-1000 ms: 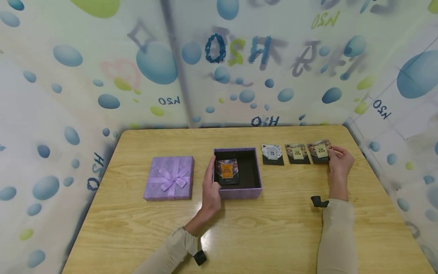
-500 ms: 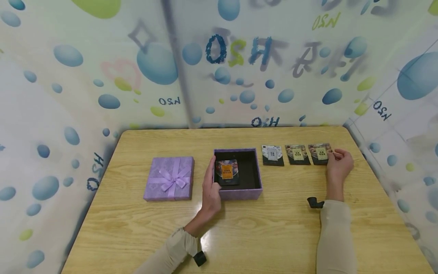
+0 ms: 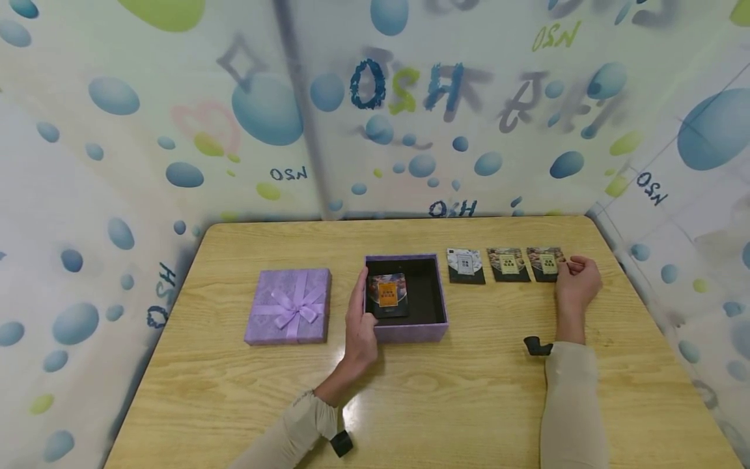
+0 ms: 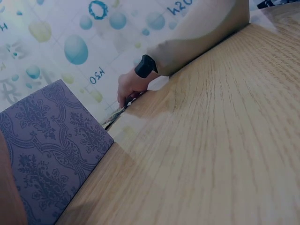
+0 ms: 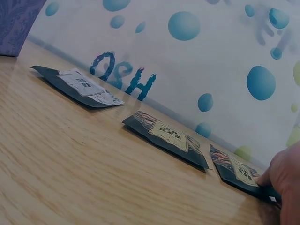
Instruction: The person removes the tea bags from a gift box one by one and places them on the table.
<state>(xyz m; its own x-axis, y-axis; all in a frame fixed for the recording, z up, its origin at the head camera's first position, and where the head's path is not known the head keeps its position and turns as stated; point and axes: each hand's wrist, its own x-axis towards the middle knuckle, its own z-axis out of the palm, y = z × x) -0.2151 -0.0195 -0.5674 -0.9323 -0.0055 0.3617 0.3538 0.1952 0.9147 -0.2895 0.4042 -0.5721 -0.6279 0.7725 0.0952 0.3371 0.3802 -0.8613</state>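
Note:
My left hand (image 3: 360,332) holds the open purple gift box (image 3: 410,333) at its left side, fingers along the wall and thumb at the near left corner. Inside the box's dark interior, toward the left, lies a black sachet with an orange label (image 3: 388,294). At the right, my right hand (image 3: 577,284) pinches the right edge of a dark sachet with a pale yellow label (image 3: 543,264). In the right wrist view, thumb and fingers sit on that sachet's (image 5: 241,173) near right corner. Part of it is hidden behind the hand.
Left of the box rests its purple lid (image 3: 288,306) with a ribbon bow. Between box and right hand lie a white-and-black sachet (image 3: 466,266) and another yellow-labelled sachet (image 3: 508,264), side by side. The wooden table (image 3: 457,404) meets a patterned wall covering at its back edge.
The rightmost sachet was tilted and a bit farther back; it now lies straighter, in line with the other two. My right hand shifted slightly left and nearer. The left hand stays put.

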